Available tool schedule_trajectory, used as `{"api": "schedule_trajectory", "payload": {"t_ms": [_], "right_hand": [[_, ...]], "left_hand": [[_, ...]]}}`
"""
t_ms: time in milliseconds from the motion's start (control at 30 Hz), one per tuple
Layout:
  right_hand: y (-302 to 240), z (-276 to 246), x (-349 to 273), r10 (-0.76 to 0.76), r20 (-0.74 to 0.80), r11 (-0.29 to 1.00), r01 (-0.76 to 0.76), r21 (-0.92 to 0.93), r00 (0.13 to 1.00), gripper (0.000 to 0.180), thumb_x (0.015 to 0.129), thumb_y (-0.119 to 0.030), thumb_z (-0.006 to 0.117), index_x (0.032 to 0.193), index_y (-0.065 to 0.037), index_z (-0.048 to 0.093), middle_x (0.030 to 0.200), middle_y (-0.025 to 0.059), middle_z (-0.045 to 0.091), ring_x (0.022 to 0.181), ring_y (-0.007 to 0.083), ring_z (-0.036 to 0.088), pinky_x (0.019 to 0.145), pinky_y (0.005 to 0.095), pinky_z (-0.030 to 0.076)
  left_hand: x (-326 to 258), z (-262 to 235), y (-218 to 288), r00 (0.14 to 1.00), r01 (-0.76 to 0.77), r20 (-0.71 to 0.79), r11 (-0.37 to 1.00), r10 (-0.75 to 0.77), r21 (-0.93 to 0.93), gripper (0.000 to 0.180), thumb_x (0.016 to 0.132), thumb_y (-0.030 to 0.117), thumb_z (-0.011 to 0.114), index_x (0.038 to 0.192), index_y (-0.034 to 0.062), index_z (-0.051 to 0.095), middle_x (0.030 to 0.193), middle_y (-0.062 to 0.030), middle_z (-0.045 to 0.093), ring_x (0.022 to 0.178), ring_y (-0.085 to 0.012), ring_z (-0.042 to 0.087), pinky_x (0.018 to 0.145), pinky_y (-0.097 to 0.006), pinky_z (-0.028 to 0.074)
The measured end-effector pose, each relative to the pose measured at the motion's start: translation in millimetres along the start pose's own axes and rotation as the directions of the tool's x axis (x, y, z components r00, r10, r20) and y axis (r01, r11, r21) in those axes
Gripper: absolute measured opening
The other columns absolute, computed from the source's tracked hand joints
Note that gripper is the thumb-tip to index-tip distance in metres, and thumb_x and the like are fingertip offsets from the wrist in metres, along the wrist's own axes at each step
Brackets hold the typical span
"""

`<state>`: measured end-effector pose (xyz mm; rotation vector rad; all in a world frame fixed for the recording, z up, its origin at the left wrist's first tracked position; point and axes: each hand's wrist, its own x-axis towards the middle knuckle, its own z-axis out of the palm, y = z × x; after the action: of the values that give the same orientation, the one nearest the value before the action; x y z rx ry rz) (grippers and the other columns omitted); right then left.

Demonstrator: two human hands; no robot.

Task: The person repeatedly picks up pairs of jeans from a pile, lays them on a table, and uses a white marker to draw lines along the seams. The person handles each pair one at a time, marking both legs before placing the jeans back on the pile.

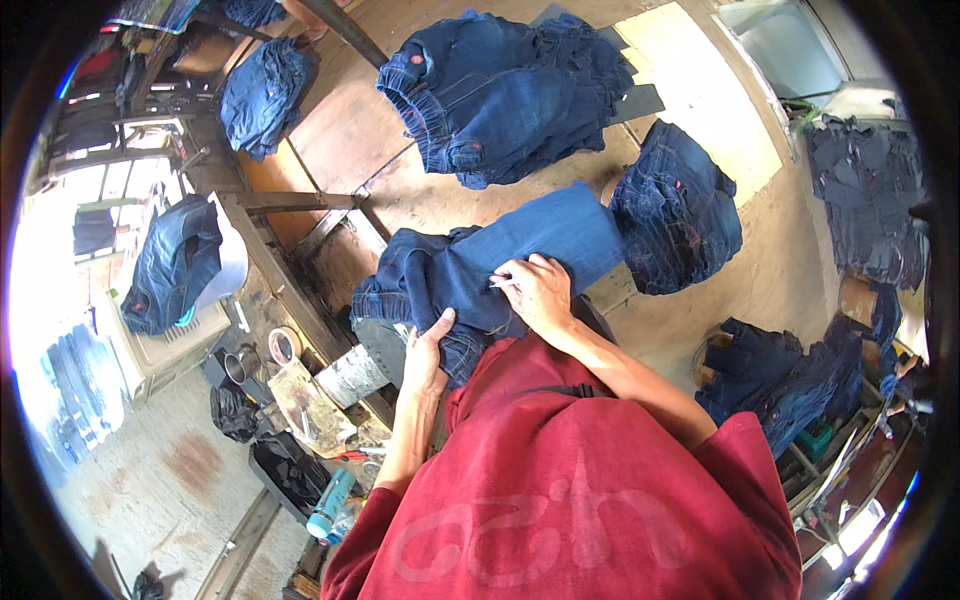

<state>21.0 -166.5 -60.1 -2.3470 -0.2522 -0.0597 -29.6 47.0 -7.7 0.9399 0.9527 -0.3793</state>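
A pair of blue denim trousers lies across my lap, one leg stretched out away to the right and the elastic-looking waistband bunched at the left. My left hand is closed on the bunched denim near the waistband, thumb on top. On the trouser leg rests my right hand, its fingers curled around a small pale object whose kind I cannot make out. The underside of the trousers and the fingers of my left hand beneath the cloth are hidden.
A large pile of jeans lies ahead on the floor, with a smaller stack to its right. More denim sits at the right. On my left, a wooden bench frame holds a tape roll; a light-blue bottle stands nearby.
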Motion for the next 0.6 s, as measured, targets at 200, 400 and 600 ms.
{"api": "schedule_trajectory", "payload": {"t_ms": [200, 400, 600], "right_hand": [[8, -11, 9, -0.055, 0.167, 0.991, 0.033, 0.127, 0.984, 0.012, 0.096, -0.025, 0.077, 0.093, -0.014, 0.072, 0.082, 0.0057, 0.074, 0.08, 0.0295, 0.071, 0.074, 0.0472, 0.056], [16, -41, 28, -0.066, 0.254, 0.998, 0.062, 0.022, 0.965, 0.015, 0.095, -0.03, 0.08, 0.098, -0.016, 0.075, 0.082, 0.0072, 0.073, 0.083, 0.0301, 0.072, 0.075, 0.0483, 0.057], [-17, -71, 4, 0.475, 0.243, 0.856, -0.509, 0.096, 0.845, 0.052, 0.093, -0.055, 0.081, 0.08, -0.005, 0.075, 0.073, 0.0174, 0.075, 0.066, 0.0362, 0.074, 0.065, 0.0467, 0.057]], "left_hand": [[8, 10, 0, 0.986, 0.153, 0.053, 0.983, -0.159, 0.101, 0.039, 0.099, 0.012, 0.078, 0.134, -0.0034, 0.069, 0.128, -0.0181, 0.077, 0.111, -0.0308, 0.077, 0.103, -0.047, 0.061], [-4, -12, 11, 0.984, 0.097, 0.14, 0.988, -0.113, 0.12, 0.044, 0.095, 0.002, 0.078, 0.137, -0.005, 0.066, 0.129, -0.0188, 0.076, 0.11, -0.032, 0.077, 0.103, -0.048, 0.062], [7, 3, -7, 0.938, 0.31, 0.222, 0.932, -0.267, -0.19, 0.044, 0.1, 0.014, 0.068, 0.137, -0.0093, 0.063, 0.127, -0.0245, 0.076, 0.11, -0.0396, 0.077, 0.105, -0.054, 0.061]]}}
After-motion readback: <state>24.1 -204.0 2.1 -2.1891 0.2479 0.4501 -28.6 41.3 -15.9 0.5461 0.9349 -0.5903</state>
